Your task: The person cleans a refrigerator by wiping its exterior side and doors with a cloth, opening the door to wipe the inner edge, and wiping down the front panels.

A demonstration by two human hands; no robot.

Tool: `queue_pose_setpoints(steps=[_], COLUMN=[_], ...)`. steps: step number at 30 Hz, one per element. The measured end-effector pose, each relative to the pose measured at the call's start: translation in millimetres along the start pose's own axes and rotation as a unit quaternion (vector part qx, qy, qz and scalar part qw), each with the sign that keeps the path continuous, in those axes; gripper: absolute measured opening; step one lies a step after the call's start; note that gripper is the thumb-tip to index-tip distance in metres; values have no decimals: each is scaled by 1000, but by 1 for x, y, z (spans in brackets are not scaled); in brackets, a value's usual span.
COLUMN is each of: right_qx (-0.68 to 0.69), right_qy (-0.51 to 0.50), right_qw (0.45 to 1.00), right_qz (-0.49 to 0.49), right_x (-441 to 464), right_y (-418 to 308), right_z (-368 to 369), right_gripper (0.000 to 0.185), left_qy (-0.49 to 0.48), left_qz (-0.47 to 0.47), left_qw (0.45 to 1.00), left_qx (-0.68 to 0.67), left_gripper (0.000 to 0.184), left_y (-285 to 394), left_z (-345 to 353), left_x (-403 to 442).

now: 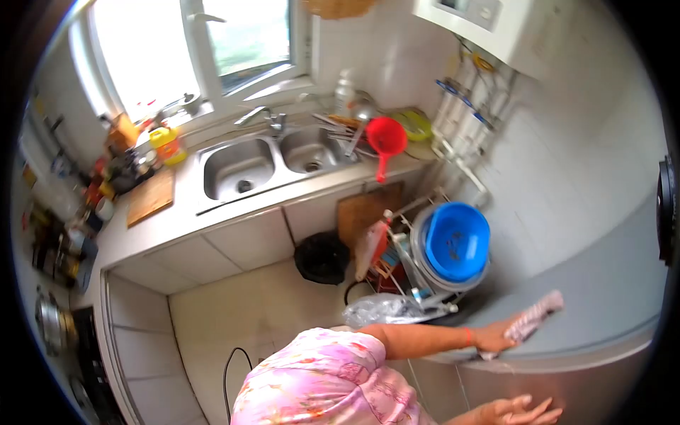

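Note:
My left hand [498, 336], with a red band at the wrist, grips a crumpled pinkish-white cloth [536, 316] against a large grey surface [595, 290]. The cloth sticks out past the fingers on both sides. Lower down, near the bottom edge of the head view, my right hand [528, 412] has its fingers spread and holds nothing. It is beside a brownish, shiny surface [602, 388] below the pale edge of the grey one. My pink floral sleeve and torso [319, 382] fill the bottom middle.
A rack holds a blue basin [458, 241] near the wall, with a clear plastic bag [382, 310] below. Beside it stands a black bin [322, 258]. Behind are a double sink [239, 168], a red ladle [387, 136] and a cutting board [151, 196] on the counter.

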State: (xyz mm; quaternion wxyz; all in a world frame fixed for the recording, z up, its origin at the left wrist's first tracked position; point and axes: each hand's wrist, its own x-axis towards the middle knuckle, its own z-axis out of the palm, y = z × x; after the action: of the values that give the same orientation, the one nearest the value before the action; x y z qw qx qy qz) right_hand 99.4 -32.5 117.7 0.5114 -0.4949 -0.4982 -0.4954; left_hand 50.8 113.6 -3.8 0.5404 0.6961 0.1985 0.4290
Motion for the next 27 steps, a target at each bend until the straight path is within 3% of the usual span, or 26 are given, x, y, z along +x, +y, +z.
queue_pose_setpoints(steps=[1,2,4,5,7,9,11,12,13,14,18,21,27], right_qx=[-17,-22,-51,-49,-47,-79,-121,-110,-98,-78,-72,-81,-110], right_qy=[17,-40,-49,-57,-71,-85,-89,-77,-70,-61,-58,-60,-63], right_qw=[999,998,997,997,996,993,988,990,992,994,996,995,992], right_qz=[-41,-37,-21,-26,-2,-17,-27,-36,-45,-41,-14,8,15], right_x=[-7,-13,-16,-14,-22,-20,-21,-21,-20,-22,-20,-16,-15], right_y=[16,29,31,30,32,28,28,31,31,33,27,21,17], right_z=[0,-6,-7,-6,-11,-13,-15,-13,-10,-8,-5,0,3], right_gripper=[38,38,40,41,41,41,43,44,45,47,49,50,51], left_qy=[-18,8,46,47,66,82,72,65,53,38,-3,8,68], left_qz=[-58,-61,2,-36,-46,-83,6,99,108,184,426,504,562], left_qw=[998,998,998,997,996,992,994,991,985,979,905,863,823], left_qx=[-27,-21,-31,-53,-41,-58,-87,-60,-120,-83,-20,-36,-45], left_gripper=[90,89,80,74,65,63,71,72,72,72,77,78,79], left_y=[4,-2,-76,-38,-71,-53,-19,-1,31,50,127,175,242], left_z=[-5,-5,21,7,17,19,16,11,5,-3,-15,-14,-14], left_x=[-4,-8,6,1,3,-2,-5,1,10,21,81,127,211])
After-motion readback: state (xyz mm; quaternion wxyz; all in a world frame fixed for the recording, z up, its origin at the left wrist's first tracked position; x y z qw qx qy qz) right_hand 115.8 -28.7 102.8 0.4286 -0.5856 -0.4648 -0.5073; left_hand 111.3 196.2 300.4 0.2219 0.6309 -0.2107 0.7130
